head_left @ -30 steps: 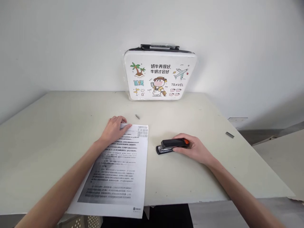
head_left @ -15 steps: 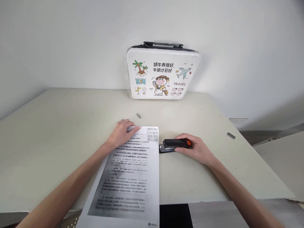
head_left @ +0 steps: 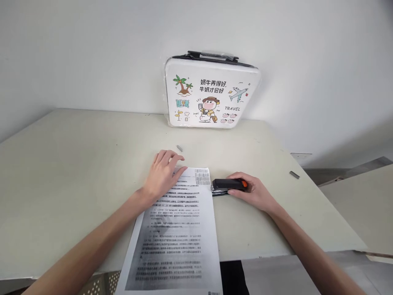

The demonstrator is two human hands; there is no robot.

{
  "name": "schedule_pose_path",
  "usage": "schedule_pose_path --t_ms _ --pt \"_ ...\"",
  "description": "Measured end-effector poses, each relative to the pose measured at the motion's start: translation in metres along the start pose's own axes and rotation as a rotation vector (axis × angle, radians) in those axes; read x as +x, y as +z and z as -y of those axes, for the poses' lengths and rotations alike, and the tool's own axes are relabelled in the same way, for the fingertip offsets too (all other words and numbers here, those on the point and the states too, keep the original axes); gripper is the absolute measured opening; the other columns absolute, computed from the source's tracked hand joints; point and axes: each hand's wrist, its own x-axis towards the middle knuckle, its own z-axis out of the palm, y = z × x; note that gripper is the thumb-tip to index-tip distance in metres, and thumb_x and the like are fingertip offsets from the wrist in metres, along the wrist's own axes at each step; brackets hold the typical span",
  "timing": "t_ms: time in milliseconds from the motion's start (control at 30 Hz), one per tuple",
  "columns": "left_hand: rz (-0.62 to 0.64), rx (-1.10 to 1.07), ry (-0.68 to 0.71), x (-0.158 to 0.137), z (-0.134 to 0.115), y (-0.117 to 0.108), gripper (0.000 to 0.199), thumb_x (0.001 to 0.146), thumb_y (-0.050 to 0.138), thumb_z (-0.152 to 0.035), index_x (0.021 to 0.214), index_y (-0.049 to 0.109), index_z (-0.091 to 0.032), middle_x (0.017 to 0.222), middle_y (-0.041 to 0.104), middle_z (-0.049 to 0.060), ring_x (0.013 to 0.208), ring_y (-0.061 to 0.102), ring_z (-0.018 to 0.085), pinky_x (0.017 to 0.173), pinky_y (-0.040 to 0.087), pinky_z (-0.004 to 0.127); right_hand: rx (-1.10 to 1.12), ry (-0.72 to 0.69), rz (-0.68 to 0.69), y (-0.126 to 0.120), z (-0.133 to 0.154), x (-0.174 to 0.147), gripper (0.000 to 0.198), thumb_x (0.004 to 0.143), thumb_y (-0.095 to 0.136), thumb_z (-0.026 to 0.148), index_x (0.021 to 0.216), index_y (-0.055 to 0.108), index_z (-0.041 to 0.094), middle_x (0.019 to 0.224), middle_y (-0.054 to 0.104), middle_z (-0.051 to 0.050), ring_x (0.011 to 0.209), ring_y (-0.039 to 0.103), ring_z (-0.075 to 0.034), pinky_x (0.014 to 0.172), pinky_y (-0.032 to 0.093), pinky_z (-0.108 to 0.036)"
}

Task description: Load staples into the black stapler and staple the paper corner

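Observation:
Printed sheets of paper (head_left: 176,229) lie at the table's front, their lower end reaching past its edge. My left hand (head_left: 164,174) rests over their upper left corner. Its thumb lies on the print, while the fingers are apart and slightly bent beyond the top edge. A black stapler (head_left: 225,184) with an orange rear end lies on the table, its jaw end against or just beside the papers' right edge. My right hand (head_left: 253,190) is wrapped round the stapler's back half, thumb in front and fingers behind; whether its jaw overlaps the paper I cannot tell.
A white case (head_left: 211,92) with cartoon prints and a black handle leans on the wall at the back. One small strip of staples (head_left: 179,148) lies beyond my left hand, another staple strip (head_left: 294,175) near the table's (head_left: 76,164) right edge.
The papers have shifted a little to the right, their lower end most. My left hand's fingers have lifted and spread from the top edge. The right hand keeps its hold on the stapler.

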Motion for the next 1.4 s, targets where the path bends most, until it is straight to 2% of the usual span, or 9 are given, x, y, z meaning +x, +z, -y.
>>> schedule_pose_path --t_ms 167,300,400,500,600,700,900,1067,1400 --pt "0.246 -0.24 0.362 -0.012 -0.013 -0.01 0.023 0.107 0.054 -0.036 0.119 0.071 -0.026 0.132 0.066 0.008 0.134 0.053 0.029 0.111 0.047 0.047 -0.007 -0.033 -0.01 -0.005 0.009 0.004 0.039 0.102 0.053 0.06 0.114 0.072 0.027 0.119 0.075 -0.008 0.112 0.068 -0.028 0.097 0.055 -0.041" --pt "0.332 -0.234 0.494 -0.022 -0.021 -0.002 0.026 0.107 0.056 -0.033 0.129 0.07 -0.03 0.151 0.059 0.006 0.148 0.044 0.03 0.119 0.041 0.051 -0.11 0.027 -0.046 -0.004 0.029 0.013 0.042 0.104 0.048 0.061 0.11 0.072 0.028 0.12 0.075 -0.007 0.115 0.069 -0.027 0.102 0.054 -0.041" --pt "0.335 -0.257 0.504 -0.028 -0.022 0.006 0.034 0.107 0.057 -0.037 0.14 0.064 -0.032 0.16 0.052 0.006 0.155 0.038 0.029 0.126 0.032 0.052 -0.275 0.039 -0.071 0.002 0.049 0.022 0.046 0.106 0.042 0.063 0.111 0.073 0.029 0.123 0.075 -0.007 0.117 0.068 -0.028 0.102 0.053 -0.043" --pt "0.351 -0.267 0.509 -0.032 -0.021 0.01 0.04 0.108 0.053 -0.041 0.147 0.06 -0.033 0.167 0.043 0.004 0.159 0.03 0.029 0.13 0.025 0.052 -0.382 0.025 -0.038 0.015 0.064 0.029 0.049 0.106 0.039 0.063 0.127 0.069 0.03 0.137 0.07 -0.006 0.128 0.063 -0.03 0.11 0.05 -0.048" --pt "0.356 -0.267 0.518 -0.034 -0.021 0.011 0.042 0.108 0.052 -0.043 0.148 0.059 -0.033 0.17 0.036 0.004 0.16 0.026 0.032 0.131 0.024 0.053 -0.466 -0.002 0.041 0.031 0.071 0.035 0.051 0.108 0.036 0.061 0.143 0.06 0.033 0.156 0.057 -0.002 0.149 0.047 -0.029 0.123 0.038 -0.053" --pt "0.373 -0.255 0.521 -0.034 -0.023 0.01 0.042 0.109 0.05 -0.043 0.147 0.061 -0.03 0.172 0.033 0.006 0.159 0.028 0.033 0.131 0.023 0.054 -0.532 -0.037 0.094 0.043 0.072 0.037 0.05 0.109 0.033 0.057 0.146 0.06 0.035 0.161 0.052 0.0 0.156 0.038 -0.028 0.127 0.033 -0.055" --pt "0.347 -0.297 0.497 -0.035 -0.025 0.009 0.041 0.107 0.053 -0.042 0.148 0.06 -0.036 0.17 0.037 0.002 0.158 0.031 0.032 0.13 0.025 0.053 -0.568 -0.017 0.067 0.05 0.074 0.04 0.048 0.11 0.032 0.053 0.139 0.066 0.036 0.154 0.06 0.001 0.149 0.049 -0.03 0.119 0.045 -0.055" --pt "0.353 -0.31 0.492 -0.034 -0.025 0.009 0.041 0.108 0.053 -0.041 0.148 0.059 -0.037 0.169 0.038 0.002 0.155 0.037 0.031 0.13 0.027 0.053 -0.637 -0.029 0.045 0.054 0.07 0.041 0.048 0.111 0.029 0.052 0.14 0.064 0.036 0.154 0.059 0.0 0.15 0.047 -0.03 0.118 0.046 -0.055" --pt "0.36 -0.314 0.469 -0.036 -0.026 0.013 0.041 0.108 0.052 -0.041 0.148 0.059 -0.035 0.169 0.038 0.003 0.156 0.035 0.033 0.13 0.026 0.054 -0.681 -0.031 0.035 0.058 0.069 0.043 0.047 0.111 0.029 0.05 0.139 0.063 0.034 0.151 0.062 -0.001 0.146 0.052 -0.031 0.112 0.05 -0.054"
